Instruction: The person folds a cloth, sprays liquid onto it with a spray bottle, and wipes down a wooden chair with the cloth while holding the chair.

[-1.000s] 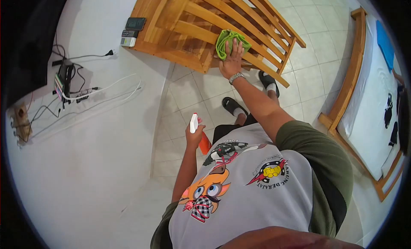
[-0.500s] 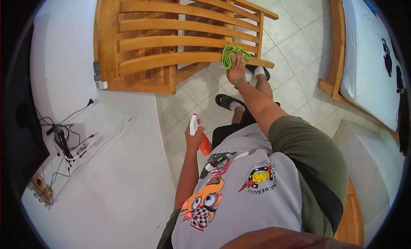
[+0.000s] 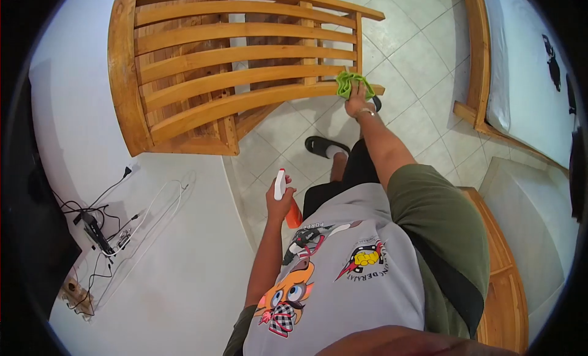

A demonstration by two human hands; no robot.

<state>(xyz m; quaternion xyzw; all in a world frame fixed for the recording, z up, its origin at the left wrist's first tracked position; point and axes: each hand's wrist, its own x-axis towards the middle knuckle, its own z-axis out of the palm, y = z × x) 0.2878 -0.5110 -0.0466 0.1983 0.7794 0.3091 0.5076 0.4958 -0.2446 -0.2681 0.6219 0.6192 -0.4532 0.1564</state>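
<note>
In the head view, my right hand [image 3: 358, 103] presses a crumpled green cloth [image 3: 350, 84] against the nearest rail of a slatted wooden furniture frame [image 3: 245, 100], close to the rail's free end. Its fingers lie over the cloth, and the cloth's underside is hidden. Lower down, my left hand [image 3: 278, 203] is wrapped round the neck of a spray bottle [image 3: 294, 216] with an orange body and a white trigger head with a red tip. I hold the bottle upright beside my body, away from the wooden frame.
Black and white cables [image 3: 101, 233] and a power strip lie on the white surface [image 3: 177, 282] at left. A wood-framed bed [image 3: 520, 74] stands at right, with a wooden cabinet [image 3: 499, 282] below it. My feet are on the tiled floor [image 3: 404, 68].
My right hand and the cloth have slid along the rail towards its free end. My left hand still holds the spray bottle. The whole view has shifted slightly.
</note>
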